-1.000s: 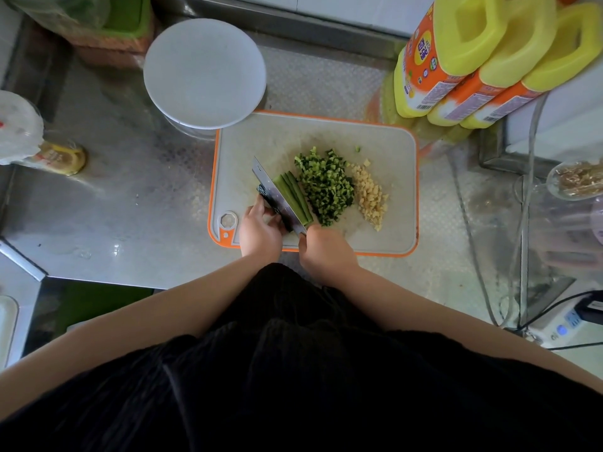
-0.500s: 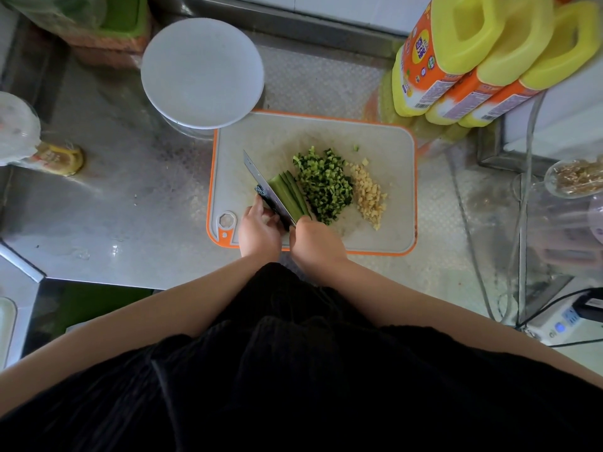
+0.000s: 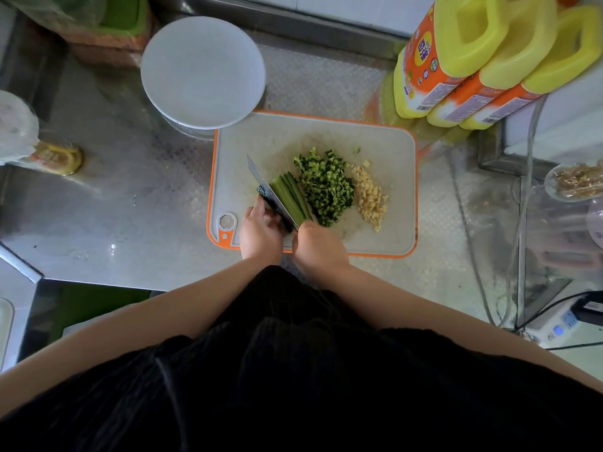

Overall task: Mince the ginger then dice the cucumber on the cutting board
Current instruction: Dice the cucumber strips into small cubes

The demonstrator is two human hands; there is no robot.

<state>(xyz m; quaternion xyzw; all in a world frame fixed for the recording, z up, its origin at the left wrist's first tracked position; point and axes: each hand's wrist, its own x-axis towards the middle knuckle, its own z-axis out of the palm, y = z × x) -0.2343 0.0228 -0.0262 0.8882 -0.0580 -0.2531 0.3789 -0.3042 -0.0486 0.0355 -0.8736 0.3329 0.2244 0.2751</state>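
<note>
A kitchen, likely a working one: a stainless-steel desk with a patterned metal top carries an orange-rimmed cutting board of chopped food, three big yellow-capped oil jugs (orange labels), a white round lid and a power strip near the edge.

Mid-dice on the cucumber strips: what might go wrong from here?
1. The left hand lies right against the knife; its fingers could get nicked.
2. The diced cucumber touches the ginger; more dice may mix the piles.
3. The strips could splay apart under the blade.
</note>
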